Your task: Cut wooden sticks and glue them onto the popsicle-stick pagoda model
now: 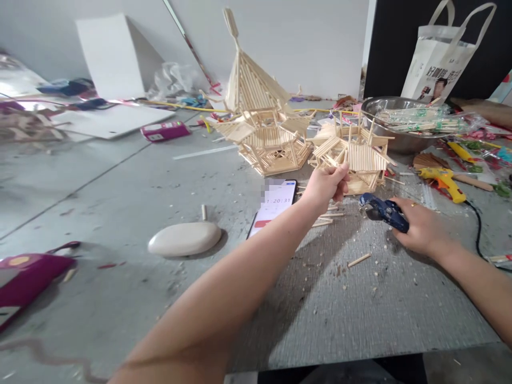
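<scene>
My left hand (330, 186) is closed, with thumb and fingers pinched on a thin wooden stick (346, 157) in front of a small stick model (366, 162). My right hand (418, 226) is wrapped round a dark blue hand cutter (384, 211), its head pointing left, a little right of the model. Behind and left stands a larger stick pavilion (276, 144) with a pointed roof (256, 80). Cut sticks (326, 218) lie under my left wrist. A short stick piece (359, 260) rests nearer the front edge.
A phone (276, 200) showing a timer lies beside my left forearm. A white oval case (184, 238) is further left. At right are a yellow glue gun (446, 181) with its cord and a metal bowl (388, 140) of packaged sticks.
</scene>
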The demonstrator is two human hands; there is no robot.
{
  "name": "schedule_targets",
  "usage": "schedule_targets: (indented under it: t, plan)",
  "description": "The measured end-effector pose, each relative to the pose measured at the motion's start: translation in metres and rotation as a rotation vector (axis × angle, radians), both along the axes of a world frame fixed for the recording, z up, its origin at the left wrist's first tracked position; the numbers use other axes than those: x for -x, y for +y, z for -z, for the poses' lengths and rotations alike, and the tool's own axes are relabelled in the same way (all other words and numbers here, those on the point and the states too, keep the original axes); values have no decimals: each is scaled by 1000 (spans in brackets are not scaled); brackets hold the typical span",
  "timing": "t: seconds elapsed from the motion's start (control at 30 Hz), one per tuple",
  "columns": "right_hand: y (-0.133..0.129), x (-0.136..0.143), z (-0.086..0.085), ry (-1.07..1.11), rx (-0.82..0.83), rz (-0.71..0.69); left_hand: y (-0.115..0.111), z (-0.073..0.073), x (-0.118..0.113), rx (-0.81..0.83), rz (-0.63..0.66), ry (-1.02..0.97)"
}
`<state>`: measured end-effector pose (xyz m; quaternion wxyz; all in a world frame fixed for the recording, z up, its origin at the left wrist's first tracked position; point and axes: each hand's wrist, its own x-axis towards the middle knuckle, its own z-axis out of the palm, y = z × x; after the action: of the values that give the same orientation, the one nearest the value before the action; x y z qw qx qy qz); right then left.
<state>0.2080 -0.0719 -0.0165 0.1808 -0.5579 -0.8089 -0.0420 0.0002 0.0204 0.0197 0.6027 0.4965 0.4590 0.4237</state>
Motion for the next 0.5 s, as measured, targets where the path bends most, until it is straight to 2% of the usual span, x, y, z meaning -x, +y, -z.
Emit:
schedule_targets:
  t: [0.17, 0.5]
  plan:
    - [0, 1, 0, 6, -9, -33, 4, 5, -3, 9, -16, -22]
    - [-1, 3, -1, -16, 6, -29, 4, 3, -4, 141, 15, -191]
